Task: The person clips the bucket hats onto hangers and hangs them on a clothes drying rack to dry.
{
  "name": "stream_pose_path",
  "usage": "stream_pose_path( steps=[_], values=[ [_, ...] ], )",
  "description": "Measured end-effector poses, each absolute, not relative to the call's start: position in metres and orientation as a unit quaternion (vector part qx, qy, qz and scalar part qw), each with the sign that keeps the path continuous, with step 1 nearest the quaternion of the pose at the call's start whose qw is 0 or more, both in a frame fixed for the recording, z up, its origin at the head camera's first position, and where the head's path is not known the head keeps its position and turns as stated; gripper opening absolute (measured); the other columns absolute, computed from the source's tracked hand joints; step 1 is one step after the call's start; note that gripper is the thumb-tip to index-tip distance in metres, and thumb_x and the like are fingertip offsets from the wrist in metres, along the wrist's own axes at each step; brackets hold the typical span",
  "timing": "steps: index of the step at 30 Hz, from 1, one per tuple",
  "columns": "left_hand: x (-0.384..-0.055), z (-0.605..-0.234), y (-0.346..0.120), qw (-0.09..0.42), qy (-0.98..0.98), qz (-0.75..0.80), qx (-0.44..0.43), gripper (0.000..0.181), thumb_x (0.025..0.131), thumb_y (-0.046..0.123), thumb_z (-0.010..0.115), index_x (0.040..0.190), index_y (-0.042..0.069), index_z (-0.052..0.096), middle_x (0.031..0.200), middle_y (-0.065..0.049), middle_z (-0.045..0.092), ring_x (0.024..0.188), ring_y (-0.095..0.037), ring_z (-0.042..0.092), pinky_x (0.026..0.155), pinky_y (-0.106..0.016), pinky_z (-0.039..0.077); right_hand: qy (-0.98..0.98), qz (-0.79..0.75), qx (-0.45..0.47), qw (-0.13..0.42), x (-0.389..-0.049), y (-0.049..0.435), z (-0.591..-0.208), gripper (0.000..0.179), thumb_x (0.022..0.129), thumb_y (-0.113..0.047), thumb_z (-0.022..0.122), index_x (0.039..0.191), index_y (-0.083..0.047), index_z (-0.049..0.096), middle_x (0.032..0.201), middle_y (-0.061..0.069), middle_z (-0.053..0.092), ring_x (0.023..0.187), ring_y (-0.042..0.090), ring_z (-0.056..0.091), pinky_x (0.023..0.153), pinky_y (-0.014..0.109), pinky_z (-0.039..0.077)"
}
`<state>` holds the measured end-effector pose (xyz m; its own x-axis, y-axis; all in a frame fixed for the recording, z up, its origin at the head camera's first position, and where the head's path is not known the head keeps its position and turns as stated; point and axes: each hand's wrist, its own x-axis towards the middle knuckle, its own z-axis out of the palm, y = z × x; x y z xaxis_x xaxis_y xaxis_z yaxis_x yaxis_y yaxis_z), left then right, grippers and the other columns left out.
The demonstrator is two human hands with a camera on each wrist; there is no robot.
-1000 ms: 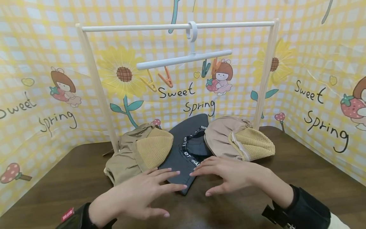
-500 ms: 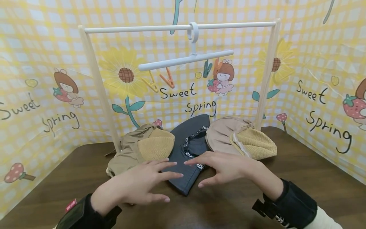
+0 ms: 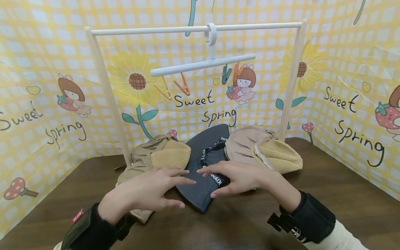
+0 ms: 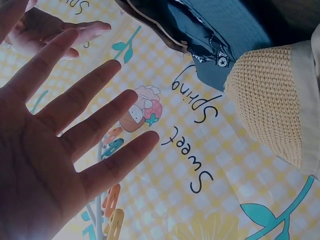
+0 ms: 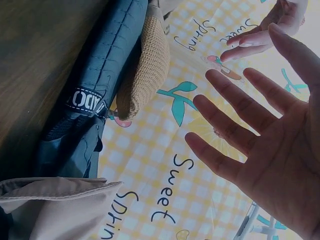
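In the head view my left hand (image 3: 150, 189) is spread palm down in front of a khaki and straw hat (image 3: 170, 158), overlapping its lower part. My right hand (image 3: 242, 177) has its fingers stretched toward the left, over the dark grey hat (image 3: 200, 194) with lettered trim in the middle. A second beige and straw hat (image 3: 276, 156) lies to the right, behind that hand. Both wrist views show straight, parted fingers with nothing in them: the left hand (image 4: 60, 145) apart from the hats, the right hand (image 5: 260, 135) likewise.
A wooden rack (image 3: 109, 93) stands behind the hats. From its rail hangs a white hanger (image 3: 203, 65) with orange, yellow and green clips, among them a green clip (image 3: 226, 74). Checked cloth (image 3: 47, 52) encloses the brown table (image 3: 93, 180) at the back and sides.
Both hands have risen a little in the head view, and the right hand has shifted left. More of the khaki hat's lower edge shows below the left hand. The hats have stayed in place.
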<state>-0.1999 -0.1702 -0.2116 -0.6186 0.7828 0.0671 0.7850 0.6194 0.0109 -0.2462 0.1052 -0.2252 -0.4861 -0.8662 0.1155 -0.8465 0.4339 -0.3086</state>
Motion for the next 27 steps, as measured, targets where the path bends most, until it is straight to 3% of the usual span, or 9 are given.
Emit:
stream_pose_path(
  steps=[19,27],
  values=[
    [-0.207,-0.208,-0.167,0.006,-0.909,-0.042,-0.415,0.047,0.094,0.036,0.065,0.137,0.019,0.058,0.141,-0.010,0.049,0.126,-0.031,0.049,0.097,-0.050,0.043,0.842,-0.181,-0.503,0.067,-0.264,0.089,-0.225,0.056,0.096,-0.033,0.063,0.145,-0.011,0.046,0.133,0.006,0.058,0.124,0.021,0.052,0.100,0.040,0.042],
    [-0.212,-0.208,-0.167,0.001,-0.911,-0.041,-0.410,0.047,0.093,0.036,0.066,0.136,0.017,0.058,0.140,-0.010,0.050,0.125,-0.030,0.050,0.097,-0.049,0.043,0.844,-0.186,-0.497,0.078,-0.271,0.082,-0.226,0.055,0.096,-0.031,0.063,0.145,-0.011,0.045,0.133,0.006,0.058,0.125,0.023,0.050,0.101,0.046,0.040]
  ],
)
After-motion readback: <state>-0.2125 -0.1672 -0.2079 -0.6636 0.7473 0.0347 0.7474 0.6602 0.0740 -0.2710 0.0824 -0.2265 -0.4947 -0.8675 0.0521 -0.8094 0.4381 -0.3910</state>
